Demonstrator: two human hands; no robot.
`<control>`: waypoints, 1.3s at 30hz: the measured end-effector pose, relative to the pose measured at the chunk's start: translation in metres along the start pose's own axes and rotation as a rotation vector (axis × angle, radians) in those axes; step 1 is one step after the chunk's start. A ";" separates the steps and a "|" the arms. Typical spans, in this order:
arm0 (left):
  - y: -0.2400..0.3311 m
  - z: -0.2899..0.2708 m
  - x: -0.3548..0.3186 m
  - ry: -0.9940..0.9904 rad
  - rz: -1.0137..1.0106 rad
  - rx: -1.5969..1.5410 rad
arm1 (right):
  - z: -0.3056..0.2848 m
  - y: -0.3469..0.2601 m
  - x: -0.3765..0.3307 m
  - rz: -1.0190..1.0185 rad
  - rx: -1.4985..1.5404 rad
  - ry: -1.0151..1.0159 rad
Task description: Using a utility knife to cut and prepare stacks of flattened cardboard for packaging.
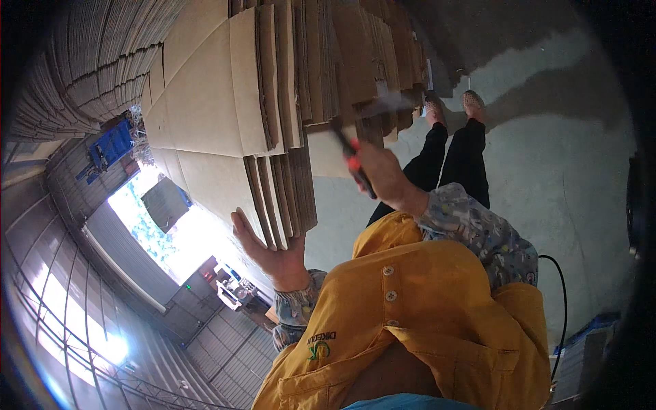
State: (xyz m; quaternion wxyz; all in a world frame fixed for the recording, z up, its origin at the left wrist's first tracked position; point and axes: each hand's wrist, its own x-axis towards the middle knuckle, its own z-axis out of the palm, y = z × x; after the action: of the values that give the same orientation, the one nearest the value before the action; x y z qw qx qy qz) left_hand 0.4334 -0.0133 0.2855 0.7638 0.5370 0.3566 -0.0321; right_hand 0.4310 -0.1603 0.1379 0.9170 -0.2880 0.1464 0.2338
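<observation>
A tall stack of brown folded cardboard sheets stands in front of me, its layered edges facing right. My left hand grips the lower corner of the stack, the thumb along the outer face and the other fingers partly hidden by the sheets. My right hand is closed round the red and black handle of a hammer. Its grey head is smeared by motion, close to the torn, uneven cardboard edges.
More stacked cardboard rises at the far left. A blue object and a bright opening lie beyond. Grey concrete floor spreads to the right, with a black cable on it.
</observation>
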 end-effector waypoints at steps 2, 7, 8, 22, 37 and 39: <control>-0.002 0.002 0.000 0.053 0.052 0.068 | 0.002 0.004 -0.011 -0.071 -0.195 -0.160; -0.013 0.007 0.003 0.274 0.084 0.035 | -0.031 0.015 -0.014 0.083 0.079 -0.006; -0.019 0.011 0.003 0.345 0.113 0.065 | -0.037 0.013 -0.011 -0.050 0.152 0.062; -0.037 -0.003 0.030 0.131 -0.309 -0.098 | -0.004 0.008 -0.032 -0.157 -0.187 0.148; -0.019 -0.005 0.021 0.152 -0.124 0.068 | -0.020 -0.013 -0.010 -0.167 -0.069 0.234; -0.014 -0.013 0.020 0.143 -0.060 0.107 | -0.026 -0.025 0.004 -0.146 0.025 0.292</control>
State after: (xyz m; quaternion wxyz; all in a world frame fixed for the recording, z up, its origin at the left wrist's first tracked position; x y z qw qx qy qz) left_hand 0.4358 -0.0019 0.2601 0.7053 0.5672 0.4237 -0.0355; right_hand 0.4440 -0.1920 0.1272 0.9041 -0.3173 0.2595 0.1206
